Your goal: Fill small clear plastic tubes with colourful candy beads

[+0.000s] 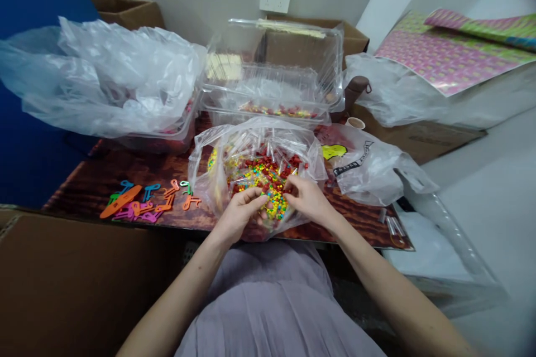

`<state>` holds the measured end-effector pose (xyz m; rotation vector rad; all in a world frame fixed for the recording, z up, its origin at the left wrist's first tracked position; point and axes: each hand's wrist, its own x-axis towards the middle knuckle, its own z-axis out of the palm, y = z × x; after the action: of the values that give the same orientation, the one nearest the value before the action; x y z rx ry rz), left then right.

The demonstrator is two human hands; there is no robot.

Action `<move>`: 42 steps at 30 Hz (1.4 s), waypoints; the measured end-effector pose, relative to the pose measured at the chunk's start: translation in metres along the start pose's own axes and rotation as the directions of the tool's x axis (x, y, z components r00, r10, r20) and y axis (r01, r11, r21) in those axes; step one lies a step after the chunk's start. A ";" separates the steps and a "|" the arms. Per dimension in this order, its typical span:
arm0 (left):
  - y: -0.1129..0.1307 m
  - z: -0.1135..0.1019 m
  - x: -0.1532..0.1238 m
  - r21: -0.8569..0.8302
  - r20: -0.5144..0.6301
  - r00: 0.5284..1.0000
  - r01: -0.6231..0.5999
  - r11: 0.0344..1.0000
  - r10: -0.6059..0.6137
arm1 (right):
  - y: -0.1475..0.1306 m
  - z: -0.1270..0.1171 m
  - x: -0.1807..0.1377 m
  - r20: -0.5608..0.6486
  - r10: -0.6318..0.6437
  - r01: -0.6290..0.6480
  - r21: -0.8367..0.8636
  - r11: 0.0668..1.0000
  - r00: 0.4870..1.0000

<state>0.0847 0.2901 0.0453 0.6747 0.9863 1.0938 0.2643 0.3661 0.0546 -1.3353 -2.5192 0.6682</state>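
A clear plastic bag (pixel 316 159) lies wide open at the front of the table. Inside are many small round pieces (pixel 277 207), mostly yellow with some blue and red. Red pieces (pixel 298 162) and clear tubes (pixel 255 140) lie behind them in the same bag. My left hand (pixel 243 211) is over the bag's near side, thumb and fingers curled together. Facing it, my right hand (pixel 306 199) is closed in a pinch just above the coloured pieces. Whatever sits between the fingertips of either hand is too small to make out.
Several plastic clips (pixel 147 194) and an orange strip (pixel 121 202) lie on the table (pixel 176 166) at left. Clear lidded boxes (pixel 268 117) and a film-covered tub (pixel 167 136) stand behind. A printed bag (pixel 368 164) and loose tubes (pixel 394 227) are right; a carton (pixel 75 273) is lower left.
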 end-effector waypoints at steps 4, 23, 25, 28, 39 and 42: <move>-0.004 -0.001 0.000 -0.006 -0.012 1.000 0.020 1.000 -0.020 | 0.000 -0.014 0.006 0.005 0.017 -0.016 -0.005 1.000 1.000; 0.000 0.003 -0.004 -0.031 0.029 0.999 0.029 0.999 -0.028 | -0.037 0.001 0.016 0.155 0.274 -0.255 0.889 0.381 0.949; -0.001 0.002 -0.004 -0.021 0.040 0.999 0.026 0.999 -0.025 | -0.036 0.003 0.015 0.123 0.277 -0.234 0.880 0.413 0.953; -0.003 0.001 -0.004 -0.005 0.053 0.998 0.024 1.000 -0.024 | -0.035 0.006 0.014 0.128 0.279 -0.247 0.859 0.448 0.952; 0.000 0.007 -0.004 -0.044 0.013 0.999 -0.030 0.999 0.031 | -0.041 0.018 0.004 -0.107 0.305 -0.056 0.876 0.480 0.946; -0.002 0.006 -0.003 -0.033 0.023 0.999 -0.025 0.999 0.026 | -0.039 0.019 0.003 -0.068 0.303 -0.091 0.872 0.481 0.951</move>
<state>0.0907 0.2871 0.0476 0.6734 0.9404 1.1201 0.2267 0.3440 0.0571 -1.1666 -1.4149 1.4852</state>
